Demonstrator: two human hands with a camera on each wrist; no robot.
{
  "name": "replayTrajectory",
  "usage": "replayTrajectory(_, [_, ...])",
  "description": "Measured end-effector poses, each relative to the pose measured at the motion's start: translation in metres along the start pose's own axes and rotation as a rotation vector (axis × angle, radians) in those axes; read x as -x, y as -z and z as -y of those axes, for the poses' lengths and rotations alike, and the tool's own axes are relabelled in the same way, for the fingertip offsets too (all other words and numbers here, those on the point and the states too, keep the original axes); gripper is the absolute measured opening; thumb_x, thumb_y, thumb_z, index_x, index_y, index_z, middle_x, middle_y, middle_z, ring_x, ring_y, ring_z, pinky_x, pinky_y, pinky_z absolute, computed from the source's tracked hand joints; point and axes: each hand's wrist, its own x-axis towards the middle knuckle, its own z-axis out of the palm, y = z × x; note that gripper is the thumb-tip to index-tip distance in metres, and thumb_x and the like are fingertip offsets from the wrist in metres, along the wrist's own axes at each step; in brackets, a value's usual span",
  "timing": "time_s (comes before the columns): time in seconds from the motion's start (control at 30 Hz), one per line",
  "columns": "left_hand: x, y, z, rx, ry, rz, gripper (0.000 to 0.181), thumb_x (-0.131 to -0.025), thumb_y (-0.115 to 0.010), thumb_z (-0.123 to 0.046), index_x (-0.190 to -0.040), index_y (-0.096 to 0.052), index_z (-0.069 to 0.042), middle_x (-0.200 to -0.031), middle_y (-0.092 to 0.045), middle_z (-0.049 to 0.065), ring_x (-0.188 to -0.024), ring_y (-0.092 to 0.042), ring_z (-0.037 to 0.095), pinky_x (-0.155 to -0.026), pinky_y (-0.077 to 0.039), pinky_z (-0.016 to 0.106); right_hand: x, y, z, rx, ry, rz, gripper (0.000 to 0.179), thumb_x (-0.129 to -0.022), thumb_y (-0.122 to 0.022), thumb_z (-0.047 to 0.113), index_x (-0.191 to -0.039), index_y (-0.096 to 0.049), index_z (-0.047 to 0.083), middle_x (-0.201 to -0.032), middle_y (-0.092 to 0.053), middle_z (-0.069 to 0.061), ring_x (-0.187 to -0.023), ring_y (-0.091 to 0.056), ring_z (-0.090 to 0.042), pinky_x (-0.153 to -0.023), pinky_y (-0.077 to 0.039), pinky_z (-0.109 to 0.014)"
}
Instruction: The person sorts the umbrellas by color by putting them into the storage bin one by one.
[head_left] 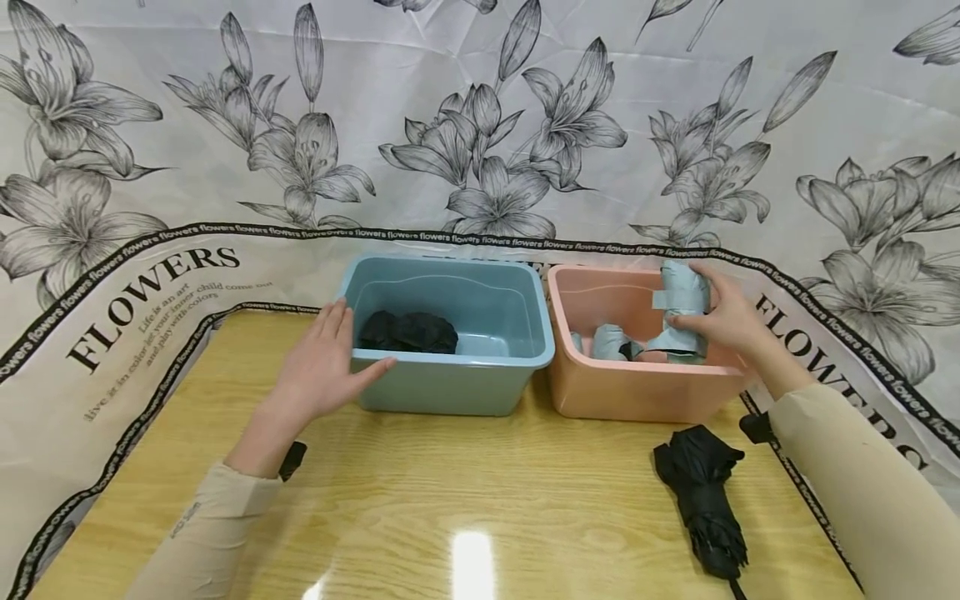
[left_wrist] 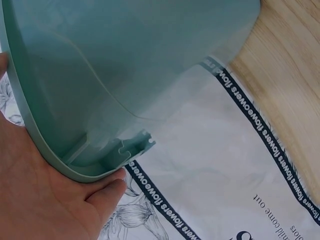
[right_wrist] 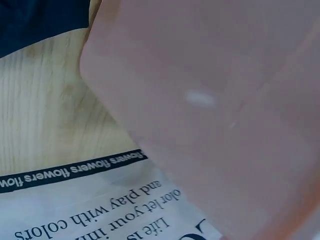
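Observation:
My right hand [head_left: 726, 315] grips a light-blue folded umbrella [head_left: 681, 287] upright over the right end of the pink bin [head_left: 637, 387], its lower end inside the rim. Another light-blue bundle [head_left: 611, 340] lies lower in that bin, partly hidden by the front wall. My left hand [head_left: 318, 367] rests on the left rim of the blue bin [head_left: 442, 387], fingers extended and thumb along the front. In the left wrist view, the palm lies against the rim. Black folded fabric [head_left: 412, 332] sits in the blue bin. The right wrist view shows the pink bin's outer wall [right_wrist: 200, 130] but not the held umbrella.
A black folded umbrella [head_left: 703, 500] lies on the wooden table [head_left: 450, 467] in front of the pink bin. The two bins stand side by side. Behind them hangs a white flower-printed cloth [head_left: 420, 200], which also borders the table's sides.

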Motion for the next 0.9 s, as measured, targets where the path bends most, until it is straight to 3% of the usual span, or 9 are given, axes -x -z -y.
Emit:
replayTrajectory(0.2, [-0.002, -0.001, 0.002, 0.007, 0.009, -0.001, 0.113, -0.098, -0.041, -0.078, -0.159, -0.019, 0.014, -0.17, -0.009, 0.029, -0.158, -0.01, 0.045, -0.128, -0.017, 0.054, -0.012, -0.009, -0.014, -0.064, 0.078, 0.145, 0.097, -0.089, -0.085, 0.012, -0.165, -0.025, 0.005, -0.15, -0.037, -0.031, -0.11, -0.053, -0.044, -0.069, -0.057, -0.04])
replayTrajectory(0.3, [-0.003, 0.001, 0.003, 0.004, 0.011, -0.001, 0.113, -0.098, -0.043, -0.078, -0.159, -0.019, 0.014, -0.17, -0.009, 0.029, -0.158, -0.011, 0.045, -0.127, -0.018, 0.054, -0.017, -0.012, -0.023, -0.066, 0.055, 0.218, 0.097, -0.09, -0.083, 0.01, -0.164, -0.022, 0.0, -0.146, -0.037, -0.032, -0.107, -0.052, -0.04, -0.069, -0.056, -0.037])
replayTrajectory(0.43, [-0.002, 0.002, 0.003, 0.006, 0.015, 0.005, 0.113, -0.097, -0.045, -0.077, -0.159, -0.02, 0.014, -0.17, -0.01, 0.03, -0.157, -0.012, 0.045, -0.127, -0.018, 0.054, -0.022, -0.021, -0.033, -0.084, -0.009, 0.296, 0.102, -0.093, -0.08, 0.012, -0.164, -0.009, -0.005, -0.144, -0.032, -0.039, -0.111, -0.051, -0.047, -0.073, -0.057, -0.042])
replayTrajectory(0.67, [-0.001, 0.001, 0.003, 0.012, 0.013, -0.006, 0.113, -0.097, -0.045, -0.077, -0.159, -0.02, 0.015, -0.17, -0.011, 0.03, -0.157, -0.013, 0.045, -0.127, -0.02, 0.054, -0.025, -0.033, -0.038, 0.057, 0.097, 0.327, 0.093, -0.087, -0.083, 0.01, -0.152, -0.024, -0.019, -0.15, -0.027, -0.043, -0.123, -0.042, -0.056, -0.093, -0.048, -0.061])
replayTrajectory(0.77, [0.0, 0.0, 0.003, 0.023, 0.018, -0.006, 0.113, -0.097, -0.045, -0.077, -0.159, -0.019, 0.014, -0.17, -0.011, 0.029, -0.158, -0.011, 0.044, -0.127, -0.019, 0.053, -0.022, -0.036, -0.036, 0.084, 0.084, 0.399, 0.091, -0.089, -0.081, 0.011, -0.151, -0.023, -0.021, -0.149, -0.027, -0.046, -0.131, -0.034, -0.063, -0.1, -0.042, -0.07])
replayTrajectory(0.9, [-0.004, 0.001, 0.003, 0.014, 0.014, -0.011, 0.113, -0.097, -0.045, -0.077, -0.159, -0.019, 0.014, -0.17, -0.011, 0.029, -0.158, -0.01, 0.043, -0.128, -0.017, 0.052, -0.02, -0.034, -0.036, 0.064, 0.033, 0.501, 0.091, -0.093, -0.076, 0.013, -0.155, -0.016, -0.018, -0.154, -0.015, -0.049, -0.139, -0.019, -0.07, -0.108, -0.032, -0.077])
